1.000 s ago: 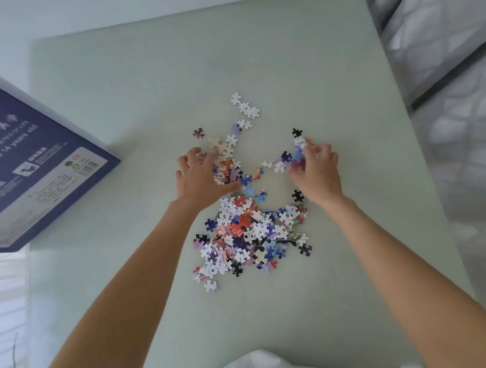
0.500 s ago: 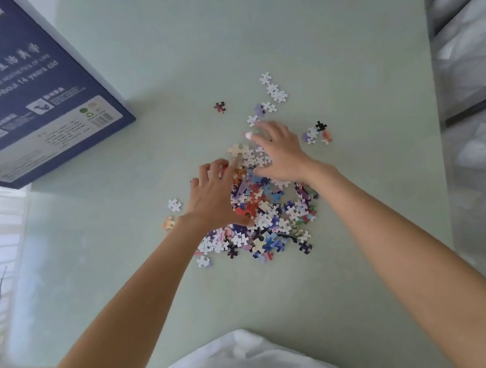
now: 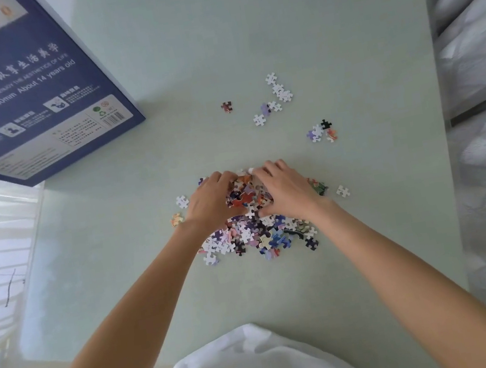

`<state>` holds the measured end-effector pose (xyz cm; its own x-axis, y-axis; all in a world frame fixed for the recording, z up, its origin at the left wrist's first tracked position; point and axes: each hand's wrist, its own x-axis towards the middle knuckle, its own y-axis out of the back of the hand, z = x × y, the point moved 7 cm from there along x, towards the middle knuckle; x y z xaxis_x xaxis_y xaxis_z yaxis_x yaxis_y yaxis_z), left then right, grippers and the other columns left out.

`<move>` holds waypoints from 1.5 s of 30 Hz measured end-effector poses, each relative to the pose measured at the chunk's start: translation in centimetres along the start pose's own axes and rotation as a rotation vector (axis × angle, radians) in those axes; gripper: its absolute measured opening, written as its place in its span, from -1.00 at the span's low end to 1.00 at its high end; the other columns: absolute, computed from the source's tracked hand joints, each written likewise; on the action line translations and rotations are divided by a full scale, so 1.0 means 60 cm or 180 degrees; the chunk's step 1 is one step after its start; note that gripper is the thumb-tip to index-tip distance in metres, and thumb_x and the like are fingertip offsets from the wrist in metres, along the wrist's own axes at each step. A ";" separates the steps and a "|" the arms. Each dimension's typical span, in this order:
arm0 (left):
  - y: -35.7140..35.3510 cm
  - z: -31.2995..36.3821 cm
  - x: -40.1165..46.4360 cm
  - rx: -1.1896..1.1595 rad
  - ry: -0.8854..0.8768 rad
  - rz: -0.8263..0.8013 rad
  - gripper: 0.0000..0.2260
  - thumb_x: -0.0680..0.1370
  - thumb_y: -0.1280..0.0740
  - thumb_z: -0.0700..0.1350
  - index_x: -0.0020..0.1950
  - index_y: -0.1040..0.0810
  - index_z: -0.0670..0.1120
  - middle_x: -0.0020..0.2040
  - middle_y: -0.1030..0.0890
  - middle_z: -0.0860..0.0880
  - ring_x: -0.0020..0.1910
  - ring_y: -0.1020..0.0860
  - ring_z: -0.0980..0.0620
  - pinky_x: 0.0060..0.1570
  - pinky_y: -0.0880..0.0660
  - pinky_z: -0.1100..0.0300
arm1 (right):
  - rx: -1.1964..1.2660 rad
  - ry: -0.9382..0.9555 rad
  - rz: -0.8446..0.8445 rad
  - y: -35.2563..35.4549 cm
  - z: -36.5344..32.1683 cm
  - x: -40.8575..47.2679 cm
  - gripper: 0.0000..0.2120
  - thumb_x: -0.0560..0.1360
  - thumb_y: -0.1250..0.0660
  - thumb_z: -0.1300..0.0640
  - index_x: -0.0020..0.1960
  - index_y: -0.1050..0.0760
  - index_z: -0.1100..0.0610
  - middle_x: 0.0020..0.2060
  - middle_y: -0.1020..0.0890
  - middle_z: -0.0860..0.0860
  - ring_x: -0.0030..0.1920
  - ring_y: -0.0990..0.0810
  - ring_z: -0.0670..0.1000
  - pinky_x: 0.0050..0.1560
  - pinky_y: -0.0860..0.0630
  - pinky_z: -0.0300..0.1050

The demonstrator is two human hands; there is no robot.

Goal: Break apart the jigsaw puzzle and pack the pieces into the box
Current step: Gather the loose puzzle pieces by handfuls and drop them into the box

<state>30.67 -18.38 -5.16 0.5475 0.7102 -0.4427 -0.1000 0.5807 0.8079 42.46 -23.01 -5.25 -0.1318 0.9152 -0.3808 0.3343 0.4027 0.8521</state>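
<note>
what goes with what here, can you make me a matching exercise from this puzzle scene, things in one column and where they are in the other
Things:
1. blue box
2. dark red piece
3. lone white piece
4. cupped handful of pieces

Places:
A. between the left hand and right hand
B. table's far left corner
C. alone, between box and far white pieces
D. just right of the main pile

Pairs: 1-B, 2-C, 3-D, 4-A

left hand (image 3: pixel 211 203): fingers curled, cupping a clump of puzzle pieces (image 3: pixel 248 194)
right hand (image 3: pixel 287 191): fingers curled, cupping the same clump
forearms: bare, converging
</note>
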 end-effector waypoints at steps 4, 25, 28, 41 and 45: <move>0.002 -0.006 -0.008 -0.0114 -0.0052 0.0027 -0.45 0.40 -0.46 0.08 0.33 -0.37 -0.01 0.08 -0.53 -0.01 0.05 -0.50 0.01 0.00 -0.37 0.21 | 0.0208 -0.0165 0.0177 -0.003 -0.009 -0.003 -0.27 0.33 -0.48 -0.06 0.36 -0.26 0.17 0.22 -0.37 0.12 0.20 -0.36 0.08 0.14 -0.45 -0.09; 0.024 -0.005 -0.018 -0.0281 -0.0258 0.0376 -0.78 0.52 -0.36 -0.07 0.16 -0.59 -0.05 -0.01 -0.67 -0.03 -0.04 -0.62 -0.02 0.04 -0.47 0.19 | 0.0472 -0.0012 0.0848 0.014 -0.037 -0.019 -0.58 0.39 -0.45 0.20 0.24 -0.50 0.19 0.09 -0.58 0.10 -0.02 -0.61 0.09 0.00 -0.52 -0.15; 0.028 -0.009 -0.017 -0.0387 -0.0242 0.0388 -0.80 0.53 -0.35 -0.08 0.14 -0.60 -0.06 -0.05 -0.68 -0.05 -0.08 -0.62 -0.05 0.03 -0.51 0.11 | 0.0490 -0.0025 0.0958 0.016 -0.038 -0.019 -0.62 0.40 -0.44 0.24 0.20 -0.53 0.22 0.06 -0.60 0.12 -0.05 -0.62 0.11 -0.05 -0.47 -0.21; 0.069 -0.064 -0.068 -0.1034 -0.0083 0.1021 -0.79 0.43 -0.46 -0.10 0.04 -0.66 -0.11 -0.12 -0.70 -0.03 -0.13 -0.64 0.03 -0.11 -0.43 0.30 | 0.1230 -0.0510 0.1763 0.066 -0.031 -0.063 -0.78 0.39 -0.45 0.21 0.03 -0.63 0.22 -0.14 -0.70 0.08 -0.27 -0.64 -0.01 -0.17 -0.60 -0.16; 0.109 -0.066 -0.110 -0.0950 -0.0269 0.1231 -0.82 0.44 -0.46 -0.09 0.02 -0.67 -0.07 -0.20 -0.70 0.00 -0.24 -0.65 -0.01 -0.18 -0.52 0.19 | 0.1680 -0.1005 0.1725 0.071 -0.034 -0.098 -0.71 0.40 -0.45 0.13 0.07 -0.61 0.25 -0.14 -0.70 0.08 -0.25 -0.62 -0.06 -0.10 -0.58 -0.16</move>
<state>23.10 -17.71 1.51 0.4875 0.8685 -0.0894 -0.5360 0.3785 0.7546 42.77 -26.62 1.37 0.4169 0.9016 -0.1151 0.6817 -0.2264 0.6957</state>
